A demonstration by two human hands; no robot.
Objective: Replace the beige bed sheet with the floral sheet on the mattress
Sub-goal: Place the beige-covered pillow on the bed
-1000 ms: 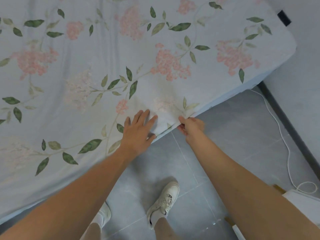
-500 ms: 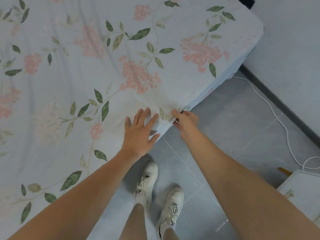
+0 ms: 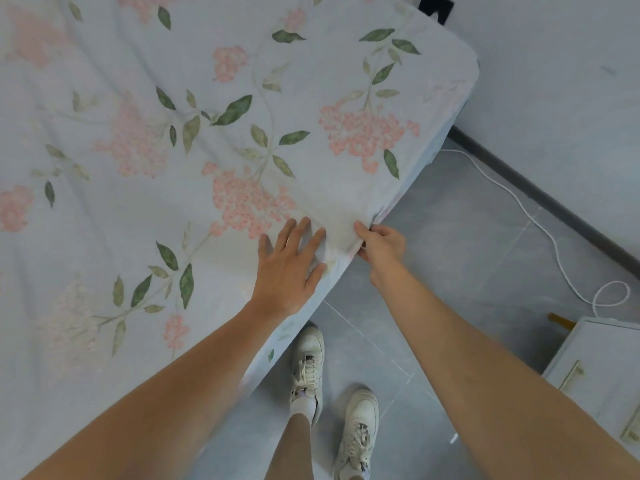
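The floral sheet [image 3: 214,140] covered the mattress, filling the view from nine o'clock round to one o'clock; it was pale blue-white, printed with pink blossom clusters and green leaves on thin stems, and lay fairly smooth with soft creases across its middle. The left hand [image 3: 289,265] pressed flat on the sheet near its edge at the centre, fingers straight and spread. Just beside it, toward three o'clock, the right hand [image 3: 382,245] pinched the sheet's edge between thumb and curled fingers at the mattress side. Two white sneakers [image 3: 332,393] stood on the grey tiled floor [image 3: 467,244] at six o'clock, and a white cord [image 3: 540,226] trailed toward three o'clock.
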